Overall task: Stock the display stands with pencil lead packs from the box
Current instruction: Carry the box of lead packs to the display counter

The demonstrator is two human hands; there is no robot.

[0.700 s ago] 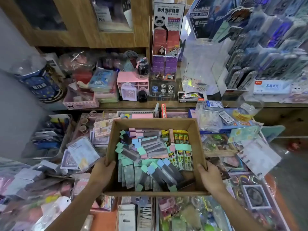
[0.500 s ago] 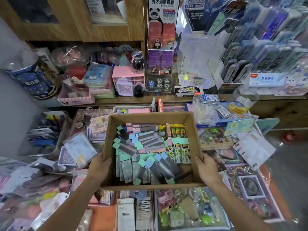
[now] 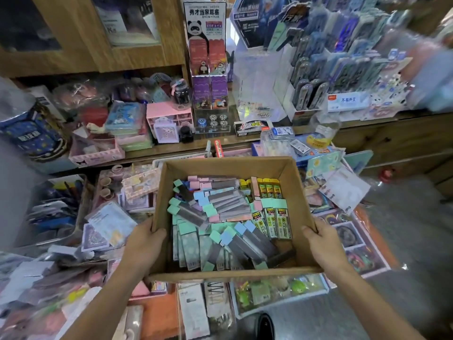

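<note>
1. Head view: your left hand [image 3: 144,244] and right hand [image 3: 323,244] grip the open brown cardboard box [image 3: 228,168] by its left and right walls close to the near corners. Your thumbs are hooked over the rims and your fingers are hidden outside.
2. Slim pencil lead packs [image 3: 220,212] cover the box floor. The mint-capped ones by the near edge run near-to-far with their caps toward the far wall. The grey ones mid-box lie crosswise with their caps toward the left wall.
3. Yellow-labelled packs [image 3: 269,190] line the right wall, running near-to-far.
4. A white tiered display stand [image 3: 288,94] sits on the wooden counter [image 3: 382,133] beyond the box's far right corner.
</note>
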